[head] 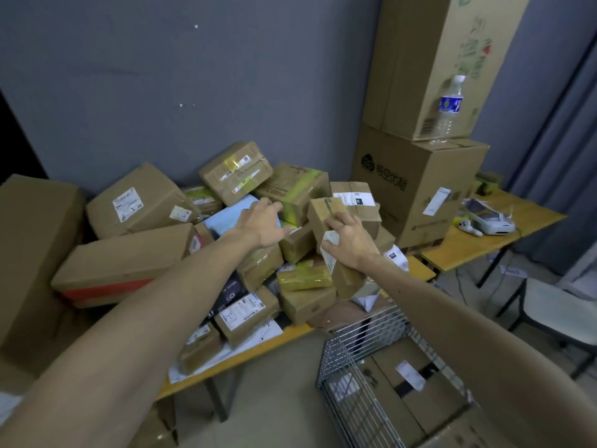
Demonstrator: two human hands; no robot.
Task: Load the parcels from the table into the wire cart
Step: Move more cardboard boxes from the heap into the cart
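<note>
The right hand grips the small carton across its upper edge (stiff, probably light), left hand reaching, fingers loosely extended.

Parcel sorting room: labelled cartons heaped on table, wire cart.

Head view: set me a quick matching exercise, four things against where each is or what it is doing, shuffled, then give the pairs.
Things:
1. water bottle
2. wire cart
3. right hand
4. left hand

States:
A. grips a small brown box
B. reaches over the light blue parcel
C. stands upright on the lower big carton
D. holds a carton with a white label

Pairs: 1-C, 2-D, 3-A, 4-B.
</note>
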